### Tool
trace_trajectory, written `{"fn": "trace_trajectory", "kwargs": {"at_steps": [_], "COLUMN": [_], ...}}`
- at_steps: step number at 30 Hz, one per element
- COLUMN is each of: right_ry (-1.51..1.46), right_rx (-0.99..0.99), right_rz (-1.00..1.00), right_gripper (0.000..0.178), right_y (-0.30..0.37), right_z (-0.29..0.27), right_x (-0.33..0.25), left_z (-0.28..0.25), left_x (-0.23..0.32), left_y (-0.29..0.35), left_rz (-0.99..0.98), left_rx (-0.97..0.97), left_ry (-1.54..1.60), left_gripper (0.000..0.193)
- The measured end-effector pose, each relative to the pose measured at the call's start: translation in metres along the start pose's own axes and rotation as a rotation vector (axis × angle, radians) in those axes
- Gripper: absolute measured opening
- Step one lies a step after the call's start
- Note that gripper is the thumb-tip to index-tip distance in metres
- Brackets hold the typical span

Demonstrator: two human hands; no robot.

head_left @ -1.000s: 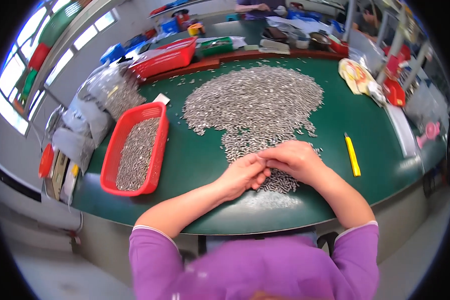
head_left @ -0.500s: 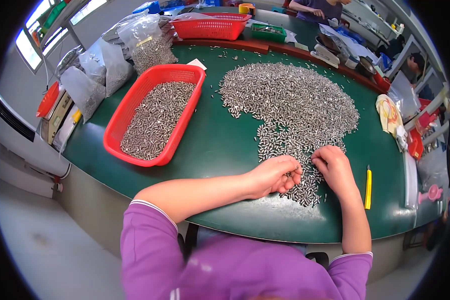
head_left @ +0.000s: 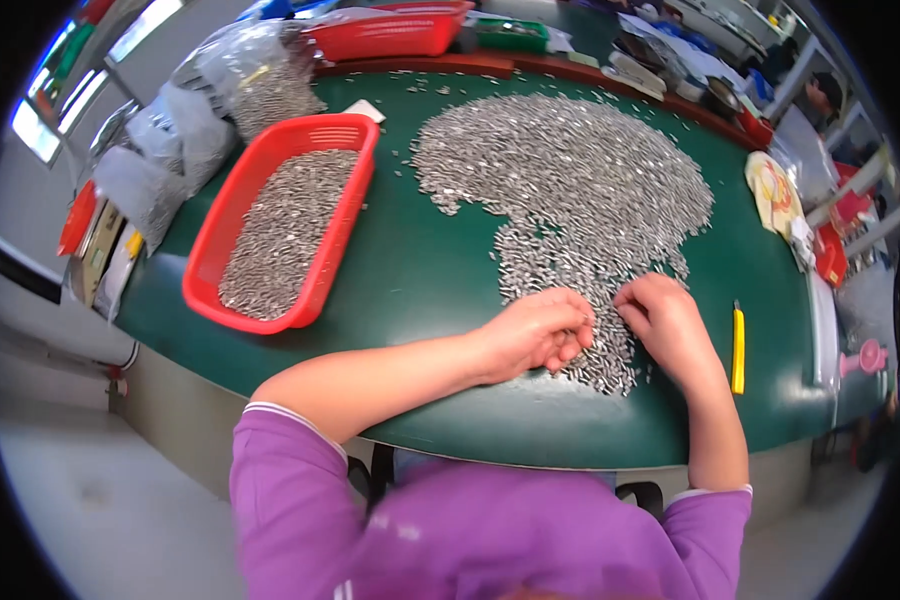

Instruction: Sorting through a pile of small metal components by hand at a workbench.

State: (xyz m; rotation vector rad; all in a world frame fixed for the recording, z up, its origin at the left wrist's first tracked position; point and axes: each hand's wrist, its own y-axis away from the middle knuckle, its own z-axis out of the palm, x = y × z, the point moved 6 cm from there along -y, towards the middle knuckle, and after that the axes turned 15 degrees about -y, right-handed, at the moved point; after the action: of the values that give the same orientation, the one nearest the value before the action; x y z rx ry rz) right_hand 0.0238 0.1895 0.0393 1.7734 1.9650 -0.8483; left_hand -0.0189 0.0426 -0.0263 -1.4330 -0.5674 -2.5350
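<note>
Here, a pile of small metal pins point(head_left: 570, 170) stretches forward from between the curled left hand point(head_left: 542, 332) and curled right hand point(head_left: 664, 318), whether either pinches one being unclear.

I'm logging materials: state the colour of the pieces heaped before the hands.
The pieces are silvery grey, clearest in the head view.

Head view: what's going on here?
A person in purple works bare-handed at a green table. The left hand is half-curled by the near end of a pile of small metal pieces; the right hand is opposite, pinch-shaped. Whether either grips one is unclear. A red basket holding similar pieces stands left; a yellow cutter lies right.
</note>
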Motion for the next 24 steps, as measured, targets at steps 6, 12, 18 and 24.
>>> {"fn": "trace_trajectory", "kwargs": {"at_steps": [6,12,18,24], "right_ry": [-0.055,0.045,-0.008,-0.083], "right_rx": [0.003,0.0,-0.007,0.02], "right_rz": [-0.064,0.025,0.021,0.014], "right_gripper": [0.01,0.017,0.017,0.013], "right_y": [-0.007,0.003,-0.002,-0.005], "right_z": [-0.002,-0.019,0.006,0.013], "right_x": [-0.002,0.0,0.008,0.005], "left_z": [-0.01,-0.009,-0.008,-0.007], "left_x": [0.003,0.002,0.004,0.005], "left_y": [0.005,0.004,0.005,0.004], "left_rz": [-0.006,-0.006,-0.002,0.005], "left_rx": [0.045,0.05,0.085,0.077], "left_ry": [0.035,0.059,0.018,0.02], "left_gripper": [0.012,0.017,0.018,0.014]}}
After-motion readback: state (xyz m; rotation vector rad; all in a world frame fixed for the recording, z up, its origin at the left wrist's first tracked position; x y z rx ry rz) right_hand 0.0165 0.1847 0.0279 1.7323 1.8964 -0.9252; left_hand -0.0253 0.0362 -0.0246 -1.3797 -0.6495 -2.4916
